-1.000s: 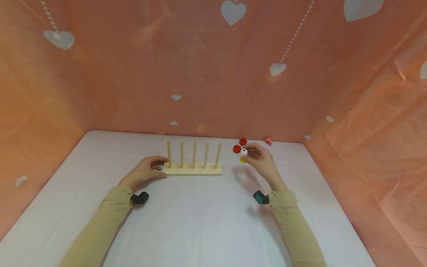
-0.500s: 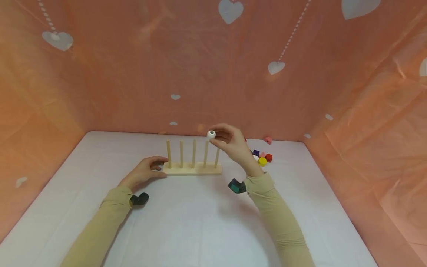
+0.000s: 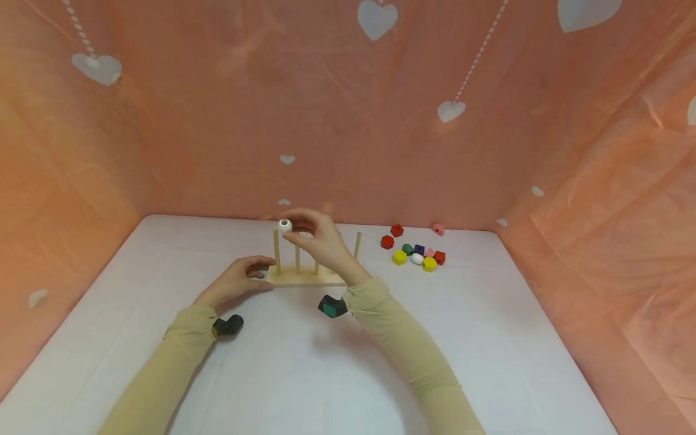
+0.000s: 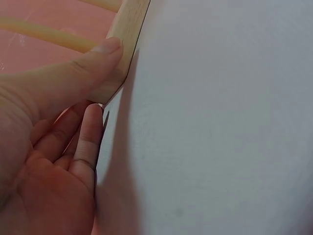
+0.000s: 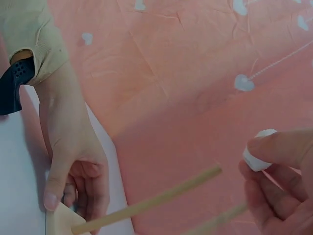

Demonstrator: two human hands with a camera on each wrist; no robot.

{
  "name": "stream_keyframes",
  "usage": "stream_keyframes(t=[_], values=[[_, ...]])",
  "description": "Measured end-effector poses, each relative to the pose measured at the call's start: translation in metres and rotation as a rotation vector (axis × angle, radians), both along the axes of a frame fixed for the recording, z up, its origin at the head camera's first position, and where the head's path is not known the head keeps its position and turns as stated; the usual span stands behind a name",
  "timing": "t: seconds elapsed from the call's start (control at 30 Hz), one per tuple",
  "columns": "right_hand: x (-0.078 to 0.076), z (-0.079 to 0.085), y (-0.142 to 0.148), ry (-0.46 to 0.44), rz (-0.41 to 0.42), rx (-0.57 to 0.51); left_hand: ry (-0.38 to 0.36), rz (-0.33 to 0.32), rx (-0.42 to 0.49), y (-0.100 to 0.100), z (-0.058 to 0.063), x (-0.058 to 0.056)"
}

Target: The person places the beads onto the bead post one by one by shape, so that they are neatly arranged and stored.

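Observation:
A pale wooden peg stand (image 3: 304,278) with a row of upright pegs stands toward the back of the white table. My left hand (image 3: 235,281) grips its left end; in the left wrist view the thumb (image 4: 95,58) presses on the base's side. Between thumb and fingertips my right hand (image 3: 324,244) pinches a white bead (image 3: 284,226), its hole facing up. The bead is right by the top of the leftmost peg (image 3: 277,254). From the right wrist view, the white bead (image 5: 261,152) looks apart from the peg tip (image 5: 215,171). My right hand and forearm hide part of the stand.
Several loose beads lie right of the stand, among them a red bead (image 3: 387,242), a yellow bead (image 3: 429,264), a green bead (image 3: 408,249) and a white bead (image 3: 417,258). A pink bead (image 3: 438,229) lies near the back edge. Pink cloth (image 3: 348,121) hangs behind the table.
My right hand has carried the white bead leftward from the loose beads, past the other pegs, to the leftmost one. My left hand has stayed at the stand's end.

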State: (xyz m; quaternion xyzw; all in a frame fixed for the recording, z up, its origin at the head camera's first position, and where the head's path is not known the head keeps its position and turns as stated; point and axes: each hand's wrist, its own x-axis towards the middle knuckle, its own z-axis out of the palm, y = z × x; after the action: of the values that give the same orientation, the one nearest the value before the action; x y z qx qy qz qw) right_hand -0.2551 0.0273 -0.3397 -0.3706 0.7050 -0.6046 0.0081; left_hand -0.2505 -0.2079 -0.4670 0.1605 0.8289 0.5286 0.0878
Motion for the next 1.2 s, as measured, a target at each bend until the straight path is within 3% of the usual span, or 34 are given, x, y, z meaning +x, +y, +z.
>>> stream_keyframes(t=[0.23, 0.73, 0.9, 1.2], values=[[0.007, 0.008, -0.014, 0.077, -0.034, -0.009, 0.029, -0.015, 0.026, 0.002, -0.001, -0.001], [0.003, -0.001, -0.026, -0.006, -0.026, -0.035, 0.018, 0.008, 0.002, 0.001, -0.003, 0.000], [0.005, -0.008, -0.028, -0.004, -0.074, -0.008, 0.009, 0.002, -0.008, 0.001, -0.003, -0.001], [0.010, -0.019, -0.033, 0.040, -0.138, -0.084, 0.054, -0.018, 0.016, 0.001, -0.003, 0.000]])
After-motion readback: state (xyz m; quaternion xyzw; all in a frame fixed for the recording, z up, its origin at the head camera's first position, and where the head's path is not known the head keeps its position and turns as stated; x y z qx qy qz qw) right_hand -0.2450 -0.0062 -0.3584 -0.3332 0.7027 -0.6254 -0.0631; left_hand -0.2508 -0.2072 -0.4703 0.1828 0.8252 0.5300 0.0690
